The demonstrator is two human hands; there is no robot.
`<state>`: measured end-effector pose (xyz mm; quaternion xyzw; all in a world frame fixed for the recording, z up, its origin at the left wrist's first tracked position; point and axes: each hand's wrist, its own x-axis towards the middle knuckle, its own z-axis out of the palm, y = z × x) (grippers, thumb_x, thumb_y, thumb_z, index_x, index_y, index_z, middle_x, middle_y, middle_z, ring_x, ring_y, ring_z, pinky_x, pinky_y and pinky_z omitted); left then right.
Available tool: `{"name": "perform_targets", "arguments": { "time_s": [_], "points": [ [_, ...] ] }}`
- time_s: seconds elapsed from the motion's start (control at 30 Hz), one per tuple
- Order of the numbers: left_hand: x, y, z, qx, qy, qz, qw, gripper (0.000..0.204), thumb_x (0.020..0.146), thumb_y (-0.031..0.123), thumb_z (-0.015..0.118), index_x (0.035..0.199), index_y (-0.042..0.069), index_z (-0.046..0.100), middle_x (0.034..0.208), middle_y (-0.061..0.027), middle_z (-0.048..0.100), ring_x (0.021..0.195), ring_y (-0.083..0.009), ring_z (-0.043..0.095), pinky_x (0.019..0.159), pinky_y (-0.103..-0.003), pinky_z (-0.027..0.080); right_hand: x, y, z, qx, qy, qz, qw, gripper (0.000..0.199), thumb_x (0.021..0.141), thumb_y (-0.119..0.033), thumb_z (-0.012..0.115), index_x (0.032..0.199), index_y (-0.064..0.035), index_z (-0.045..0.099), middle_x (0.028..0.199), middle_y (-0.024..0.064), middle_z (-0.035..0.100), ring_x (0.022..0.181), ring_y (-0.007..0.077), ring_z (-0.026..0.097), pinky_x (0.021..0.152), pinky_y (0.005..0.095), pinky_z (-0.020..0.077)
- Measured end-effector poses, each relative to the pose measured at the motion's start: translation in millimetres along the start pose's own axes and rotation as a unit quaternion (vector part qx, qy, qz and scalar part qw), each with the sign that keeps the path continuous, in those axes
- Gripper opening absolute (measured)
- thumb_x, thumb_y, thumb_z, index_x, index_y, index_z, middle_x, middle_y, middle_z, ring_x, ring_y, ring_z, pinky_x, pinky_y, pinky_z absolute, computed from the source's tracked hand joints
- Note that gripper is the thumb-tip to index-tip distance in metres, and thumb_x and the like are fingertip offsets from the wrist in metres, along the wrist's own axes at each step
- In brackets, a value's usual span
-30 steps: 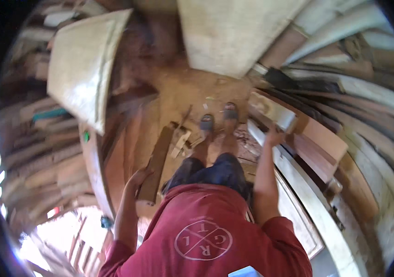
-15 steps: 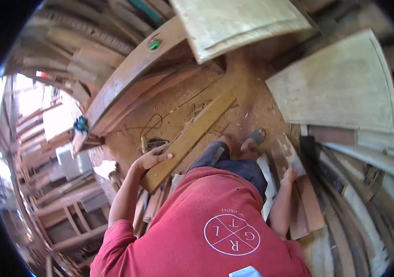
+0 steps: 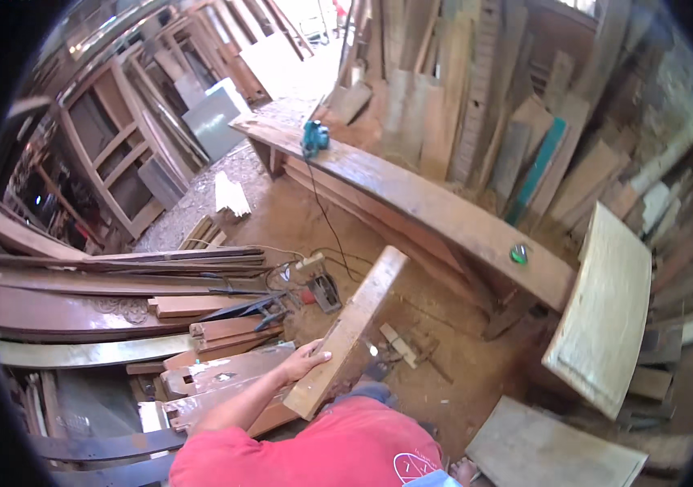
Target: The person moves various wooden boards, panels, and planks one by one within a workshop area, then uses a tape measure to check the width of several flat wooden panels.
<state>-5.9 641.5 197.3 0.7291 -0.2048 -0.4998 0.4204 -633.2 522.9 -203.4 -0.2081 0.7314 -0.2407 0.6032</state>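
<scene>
My left hand [image 3: 306, 362] grips a long, straight wooden plank [image 3: 355, 325] near its lower end, with the thumb over the top face and the fingers round the far edge. The plank slants up and away to the right, its far end above the sawdust-covered floor. My right hand is out of the picture. At the lower edge, beside a flat wooden panel [image 3: 557, 448], a bit of skin shows that looks like a foot.
A long wooden bench [image 3: 411, 191] crosses ahead, bearing a teal power tool [image 3: 315, 139] with a cord and a small green object [image 3: 518, 253]. Stacked boards [image 3: 119, 304] lie left. A pale panel [image 3: 602, 312] leans at the right. A red-and-dark tool [image 3: 322, 292] sits on the floor.
My view has swung left and up, bringing the whole bench and the left-hand stacks into sight. The plank stays in my left hand. My right hand, earlier at a board, has left the view.
</scene>
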Motion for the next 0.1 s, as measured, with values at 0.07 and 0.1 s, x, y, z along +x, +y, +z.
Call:
{"name": "perform_targets", "arguments": {
  "time_s": [0.07, 0.1],
  "points": [
    [23.3, 12.4, -20.1, -0.084, 0.055, 0.091, 0.991, 0.068, 0.091, 0.038, 0.065, 0.144, 0.003, 0.041, 0.131, -0.0068, 0.054, 0.117, -0.0148, 0.051, 0.101, -0.031, 0.04, 58.4, -15.9, 6.5, -0.005, -0.057, -0.048, 0.997, 0.027, 0.087, -0.019, 0.062, 0.105, -0.008, 0.045, 0.088, 0.0082, 0.055, 0.058, 0.0238, 0.056, 0.043, 0.0387, 0.0463],
    [27.6, 16.7, -32.5, -0.087, 0.065, 0.089, 0.99, 0.068, 0.091, 0.038, 0.065, 0.144, 0.003, 0.041, 0.131, -0.0068, 0.054, 0.117, -0.0148, 0.051, 0.101, -0.031, 0.04, 64.6, -26.0, 17.0, -0.009, -0.094, -0.052, 0.994, 0.032, 0.087, -0.019, 0.063, 0.11, -0.0093, 0.043, 0.09, 0.0074, 0.054, 0.059, 0.024, 0.055, 0.043, 0.0389, 0.0462]
  ]
}}
